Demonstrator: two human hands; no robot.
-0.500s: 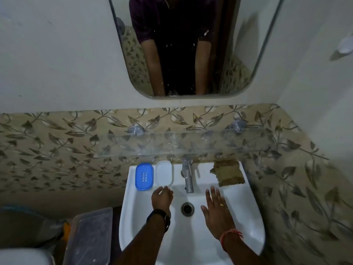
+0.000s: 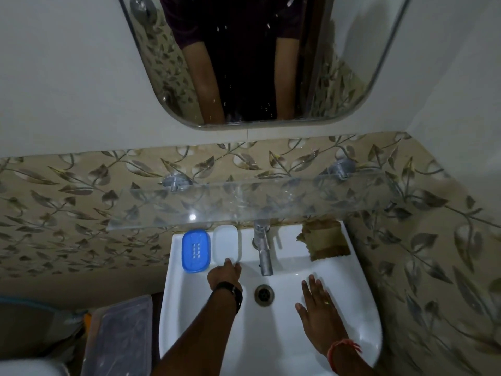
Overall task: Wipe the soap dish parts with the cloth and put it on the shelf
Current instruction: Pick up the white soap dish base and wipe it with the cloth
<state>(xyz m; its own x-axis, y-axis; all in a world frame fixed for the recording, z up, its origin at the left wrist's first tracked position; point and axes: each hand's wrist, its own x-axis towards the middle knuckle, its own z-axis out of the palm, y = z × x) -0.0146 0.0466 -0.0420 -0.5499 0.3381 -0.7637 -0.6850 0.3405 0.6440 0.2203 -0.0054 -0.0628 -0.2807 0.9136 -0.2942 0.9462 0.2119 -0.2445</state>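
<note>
At the lower left of the frame 1 clear plastic container [image 2: 119,335] is seen beside the sink [image 2: 173,294]. On the sink's back ledge, left of centre, 2 soap dish parts are laid side by side and touching: 1 blue slotted insert [image 2: 195,251] and, to its right, 1 white tray [image 2: 226,244]. Both are judged to be thin moulded plastic: light, stiff, unlikely to break, but likely slick if wet or soapy. They are best taken by the long rims, thumb on one side and fingers on the other, rather than by the smooth faces.

The near edge of the white tray is touched by the fingertips of the left hand [image 2: 225,276]. The fingers are held close together, and whether the rim is already pinched cannot be told, as the thumb is hidden under the hand.

At centre 1 tap [image 2: 262,248] is mounted above 1 drain [image 2: 263,294]. To the right, the right hand [image 2: 318,316] is held flat over the basin, fingers straight and slightly spread, with nothing held.

On the ledge's right corner 1 brown cloth [image 2: 324,242] is lying crumpled. It is judged soft, limp and easy to bunch anywhere. Across the middle of the frame, above the ledge, 1 glass shelf [image 2: 244,202] is fixed on 2 metal brackets, and nothing is set on it yet.
</note>
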